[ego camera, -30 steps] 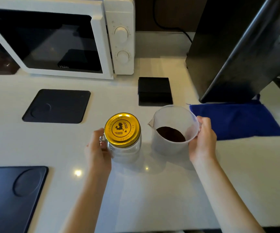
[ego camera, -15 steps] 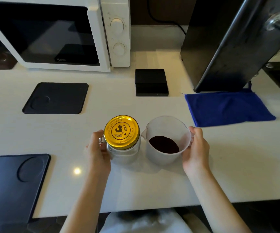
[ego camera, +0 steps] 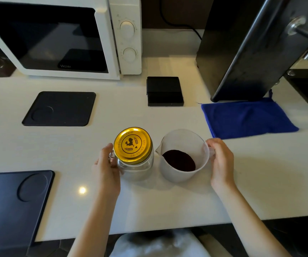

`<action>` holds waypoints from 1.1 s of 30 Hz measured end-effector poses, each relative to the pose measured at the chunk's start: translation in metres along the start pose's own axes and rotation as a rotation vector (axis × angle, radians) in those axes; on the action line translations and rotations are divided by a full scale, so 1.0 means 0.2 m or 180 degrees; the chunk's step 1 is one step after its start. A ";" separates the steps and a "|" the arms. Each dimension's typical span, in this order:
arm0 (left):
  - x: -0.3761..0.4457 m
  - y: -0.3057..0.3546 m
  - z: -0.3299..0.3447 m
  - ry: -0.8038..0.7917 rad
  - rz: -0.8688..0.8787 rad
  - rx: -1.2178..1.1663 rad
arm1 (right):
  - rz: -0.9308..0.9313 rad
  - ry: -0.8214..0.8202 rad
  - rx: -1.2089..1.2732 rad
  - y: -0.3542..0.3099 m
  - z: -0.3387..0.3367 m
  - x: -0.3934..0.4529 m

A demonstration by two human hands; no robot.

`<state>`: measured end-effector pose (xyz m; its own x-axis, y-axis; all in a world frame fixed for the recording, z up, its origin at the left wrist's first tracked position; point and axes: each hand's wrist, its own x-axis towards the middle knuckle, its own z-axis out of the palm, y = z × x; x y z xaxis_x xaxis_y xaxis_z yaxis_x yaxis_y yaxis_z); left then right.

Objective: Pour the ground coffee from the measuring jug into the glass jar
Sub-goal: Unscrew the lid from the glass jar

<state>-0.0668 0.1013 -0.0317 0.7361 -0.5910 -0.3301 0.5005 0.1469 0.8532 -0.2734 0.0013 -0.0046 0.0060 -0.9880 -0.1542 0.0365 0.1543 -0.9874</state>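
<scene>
A glass jar with a handle stands on the white counter, closed by a gold lid. My left hand grips the jar's handle on its left side. Just to the right stands a translucent plastic measuring jug, upright, its spout pointing left toward the jar. Dark ground coffee lies in its bottom. My right hand holds the jug's handle on the right side. Jar and jug stand close together without clearly touching.
A white microwave stands at the back left, a tall black appliance at the back right. A blue cloth, a small black scale and two dark mats lie on the counter.
Both hands have kept their hold. The jug has come closer to the jar, and my view has tipped down, showing the counter's front edge.
</scene>
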 end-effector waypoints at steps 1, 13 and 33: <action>-0.01 0.00 0.00 -0.0008 0.0107 0.0096 | -0.0195 -0.0120 -0.0223 -0.02 -0.01 0.01; -0.13 -0.03 -0.13 -0.0996 0.1712 0.2198 | -0.2403 -0.2896 -0.2554 -0.36 0.35 0.01; -0.14 -0.05 -0.13 -0.0916 0.1368 0.2015 | -0.1342 -0.3384 -0.2600 -0.38 0.52 0.40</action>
<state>-0.0812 0.1377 -0.0423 0.6161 -0.7784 0.1209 -0.2143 -0.0180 0.9766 -0.1714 -0.0889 0.0628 0.8964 -0.4303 -0.1063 -0.3561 -0.5563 -0.7508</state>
